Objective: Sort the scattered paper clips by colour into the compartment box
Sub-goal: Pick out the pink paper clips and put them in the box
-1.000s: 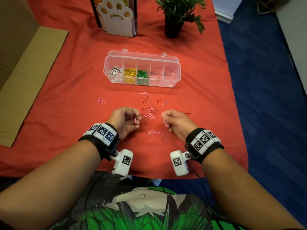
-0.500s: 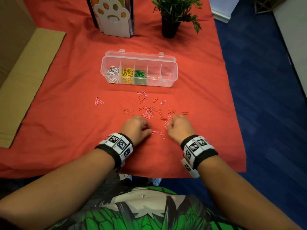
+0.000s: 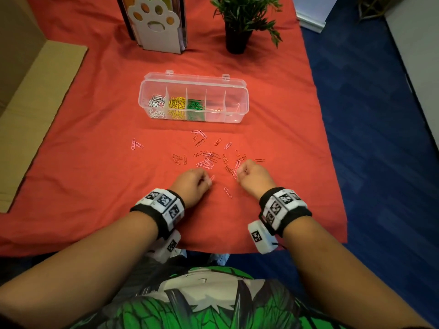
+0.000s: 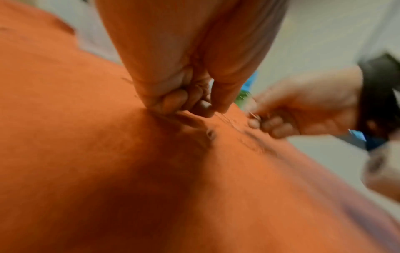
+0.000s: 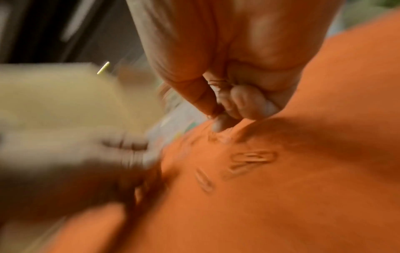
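Observation:
The clear compartment box (image 3: 242, 100) holds white clips (image 3: 156, 104), yellow clips (image 3: 177, 106) and green clips (image 3: 196, 106); the two right compartments each show a single clip. Pink and red paper clips (image 3: 206, 159) lie scattered on the red cloth in front of it. My left hand (image 3: 209, 181) is knuckles-up on the cloth, fingers curled, pinching a pink clip (image 3: 212, 178). My right hand (image 3: 240, 172) is curled too and grips pink clips (image 3: 235, 173) at the heap's right edge. In the wrist views, both my left hand (image 4: 201, 107) and my right hand (image 5: 223, 116) have their fingertips down on the cloth.
One clip (image 3: 228, 193) lies between my hands, and two pink clips (image 3: 136, 144) lie apart at the left. A paw-print stand (image 3: 156, 22) and a potted plant (image 3: 237, 32) are behind the box. Cardboard (image 3: 35, 103) lies along the left, and the table edge (image 3: 327, 138) drops to blue floor on the right.
Both hands turned knuckles-up and dropped onto the cloth. The left hand shifted right and took one of the two clips lying between the hands. The right hand stayed by the heap.

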Demonstrator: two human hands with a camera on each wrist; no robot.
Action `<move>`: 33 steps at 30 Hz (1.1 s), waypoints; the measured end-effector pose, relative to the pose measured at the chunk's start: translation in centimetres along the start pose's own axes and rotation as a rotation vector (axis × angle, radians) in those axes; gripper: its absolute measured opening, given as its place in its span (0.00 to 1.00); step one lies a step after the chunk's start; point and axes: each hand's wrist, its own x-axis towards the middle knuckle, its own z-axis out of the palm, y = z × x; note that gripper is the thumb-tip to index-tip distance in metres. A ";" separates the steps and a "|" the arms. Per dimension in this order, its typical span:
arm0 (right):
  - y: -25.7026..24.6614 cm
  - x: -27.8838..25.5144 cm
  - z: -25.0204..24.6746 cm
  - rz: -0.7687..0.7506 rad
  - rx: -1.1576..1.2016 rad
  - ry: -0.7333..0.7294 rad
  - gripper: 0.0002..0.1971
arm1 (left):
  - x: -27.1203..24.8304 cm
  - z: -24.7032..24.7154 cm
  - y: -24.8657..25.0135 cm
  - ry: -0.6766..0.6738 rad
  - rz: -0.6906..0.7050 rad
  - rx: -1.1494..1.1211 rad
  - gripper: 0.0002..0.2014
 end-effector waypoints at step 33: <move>0.2 0.8 -1.3 0.249 0.806 -0.031 0.15 | 2.3 -1.7 -0.3 0.199 -0.002 0.182 0.08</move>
